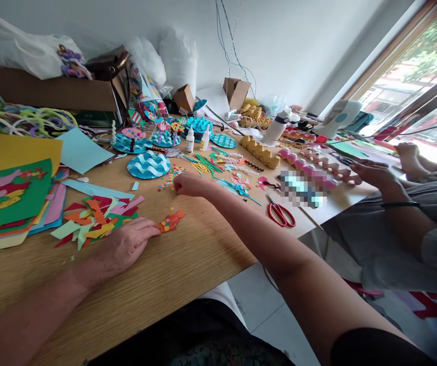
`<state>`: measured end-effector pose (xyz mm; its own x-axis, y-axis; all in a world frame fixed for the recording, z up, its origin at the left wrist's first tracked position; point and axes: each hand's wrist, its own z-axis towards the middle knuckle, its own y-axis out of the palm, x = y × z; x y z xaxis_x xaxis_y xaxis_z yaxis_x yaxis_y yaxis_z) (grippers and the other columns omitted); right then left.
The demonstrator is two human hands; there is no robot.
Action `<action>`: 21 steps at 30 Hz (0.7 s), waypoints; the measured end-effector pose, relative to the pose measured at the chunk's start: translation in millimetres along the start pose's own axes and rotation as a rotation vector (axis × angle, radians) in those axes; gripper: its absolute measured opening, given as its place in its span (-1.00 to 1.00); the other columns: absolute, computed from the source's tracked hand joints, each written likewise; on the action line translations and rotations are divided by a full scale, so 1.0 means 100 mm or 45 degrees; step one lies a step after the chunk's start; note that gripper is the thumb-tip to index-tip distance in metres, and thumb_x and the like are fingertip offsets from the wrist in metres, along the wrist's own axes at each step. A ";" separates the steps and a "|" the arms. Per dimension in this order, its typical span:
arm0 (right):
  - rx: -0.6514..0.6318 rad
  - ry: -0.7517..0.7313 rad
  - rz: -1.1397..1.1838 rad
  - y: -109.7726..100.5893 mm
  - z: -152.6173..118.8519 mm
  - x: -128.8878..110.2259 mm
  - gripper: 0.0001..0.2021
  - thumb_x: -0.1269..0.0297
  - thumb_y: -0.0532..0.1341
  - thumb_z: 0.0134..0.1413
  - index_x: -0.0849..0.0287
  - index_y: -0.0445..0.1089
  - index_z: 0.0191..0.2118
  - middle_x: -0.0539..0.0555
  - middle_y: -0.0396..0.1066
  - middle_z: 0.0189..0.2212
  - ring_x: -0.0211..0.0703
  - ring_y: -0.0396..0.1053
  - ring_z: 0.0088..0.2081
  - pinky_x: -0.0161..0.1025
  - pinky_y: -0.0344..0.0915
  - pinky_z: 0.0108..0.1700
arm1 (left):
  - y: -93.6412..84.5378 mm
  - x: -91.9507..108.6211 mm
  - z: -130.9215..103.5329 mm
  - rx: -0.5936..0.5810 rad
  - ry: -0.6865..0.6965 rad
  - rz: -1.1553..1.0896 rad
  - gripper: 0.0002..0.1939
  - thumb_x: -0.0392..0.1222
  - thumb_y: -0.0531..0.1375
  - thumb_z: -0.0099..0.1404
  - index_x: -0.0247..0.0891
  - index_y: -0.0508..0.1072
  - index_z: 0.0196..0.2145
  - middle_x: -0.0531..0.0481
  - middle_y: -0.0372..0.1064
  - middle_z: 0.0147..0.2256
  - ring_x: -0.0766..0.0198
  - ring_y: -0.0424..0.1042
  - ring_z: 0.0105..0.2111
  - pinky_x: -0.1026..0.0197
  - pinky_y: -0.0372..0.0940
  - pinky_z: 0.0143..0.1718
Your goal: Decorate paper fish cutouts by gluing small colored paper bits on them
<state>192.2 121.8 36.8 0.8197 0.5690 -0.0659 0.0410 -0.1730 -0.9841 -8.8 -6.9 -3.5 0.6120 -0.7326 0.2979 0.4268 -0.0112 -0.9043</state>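
Observation:
An orange-red paper fish [171, 222] with colored dots lies flat on the table. My left hand [134, 239] rests beside it, fingers together and fingertips pinching its left end against the wood. My right hand [188, 185] reaches forward to a scatter of small colored paper dots [168, 179]. Its fingers are curled closed at the edge of the dots, and whatever they hold is hidden. Left of the fish lies a heap of paper scraps [98, 218]. Behind the dots is a round blue plate with wavy paper strips [149, 164].
Red-handled scissors [281, 212] lie right of my forearm. Two white glue bottles [189, 141] stand farther back. Colored paper sheets [12, 188] are stacked at left. Egg-carton strips [260, 151] lie toward the right, where another person's hands [374, 175] hold a dark tool.

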 end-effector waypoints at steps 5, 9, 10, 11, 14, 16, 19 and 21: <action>0.011 0.012 0.042 0.00 -0.03 0.00 -0.75 0.45 0.12 -0.13 0.20 0.45 -0.27 0.08 0.45 -0.27 -0.21 0.31 -0.29 -0.36 0.00 -0.46 | -0.03 0.01 0.02 -0.004 0.030 0.008 -0.61 -0.39 -0.12 0.20 -0.27 0.45 -0.22 -0.09 0.43 -0.21 0.22 0.38 -0.17 0.21 0.30 -0.13; 0.006 0.046 0.125 0.01 -0.05 0.04 -0.76 0.41 0.13 -0.12 0.21 0.46 -0.27 0.08 0.45 -0.29 -0.23 0.30 -0.33 -0.37 0.05 -0.44 | 0.00 -0.01 0.00 0.010 0.015 -0.022 -0.60 -0.42 -0.12 0.19 -0.25 0.44 -0.20 -0.06 0.42 -0.20 0.25 0.38 -0.16 0.23 0.30 -0.13; 0.001 0.053 0.151 0.01 -0.05 0.05 -0.76 0.40 0.14 -0.12 0.21 0.46 -0.26 0.07 0.46 -0.29 -0.24 0.30 -0.33 -0.38 0.07 -0.43 | 0.01 -0.01 0.00 0.013 0.014 -0.022 -0.60 -0.42 -0.13 0.19 -0.25 0.44 -0.20 -0.06 0.42 -0.19 0.25 0.38 -0.16 0.23 0.29 -0.12; -0.007 0.050 0.174 0.00 -0.05 0.06 -0.76 0.39 0.15 -0.11 0.21 0.47 -0.26 0.06 0.46 -0.30 -0.25 0.31 -0.33 -0.39 0.07 -0.42 | 0.01 -0.02 -0.01 0.016 0.017 -0.021 -0.60 -0.43 -0.12 0.19 -0.25 0.44 -0.20 -0.06 0.42 -0.19 0.25 0.38 -0.16 0.24 0.29 -0.12; 0.008 0.027 0.197 -0.04 -0.06 0.08 -0.77 0.41 0.17 -0.11 0.20 0.49 -0.27 0.03 0.47 -0.33 -0.26 0.32 -0.31 -0.40 0.08 -0.39 | 0.00 -0.01 -0.01 0.015 0.032 -0.023 -0.60 -0.43 -0.12 0.19 -0.25 0.44 -0.20 -0.06 0.41 -0.19 0.26 0.37 -0.16 0.25 0.29 -0.13; 0.051 0.053 0.186 -0.10 -0.08 0.09 -0.78 0.44 0.15 -0.11 0.22 0.50 -0.30 0.03 0.48 -0.34 -0.27 0.33 -0.33 -0.40 0.07 -0.41 | 0.00 -0.01 0.00 0.004 0.032 -0.032 -0.60 -0.44 -0.11 0.19 -0.24 0.44 -0.19 -0.05 0.41 -0.19 0.26 0.37 -0.15 0.26 0.29 -0.13; 0.114 0.113 0.180 -0.17 -0.12 0.11 -0.77 0.47 0.13 -0.11 0.25 0.49 -0.30 0.05 0.48 -0.35 -0.28 0.32 -0.37 -0.39 0.05 -0.45 | 0.00 -0.01 0.00 0.004 0.014 -0.031 -0.60 -0.43 -0.12 0.19 -0.23 0.44 -0.20 -0.05 0.42 -0.20 0.25 0.38 -0.16 0.26 0.30 -0.14; 0.120 0.141 0.184 -0.19 -0.14 0.13 -0.77 0.48 0.14 -0.13 0.25 0.48 -0.30 0.04 0.48 -0.35 -0.30 0.31 -0.38 -0.40 0.04 -0.46 | 0.00 -0.02 0.00 0.011 0.007 -0.016 -0.60 -0.41 -0.12 0.19 -0.24 0.45 -0.21 -0.06 0.43 -0.21 0.24 0.39 -0.16 0.24 0.30 -0.14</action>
<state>210.6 121.1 57.2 0.8711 0.4510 -0.1942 -0.1312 -0.1672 -0.9771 -10.0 -5.8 -3.9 0.6028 -0.7364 0.3072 0.4400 -0.0143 -0.8979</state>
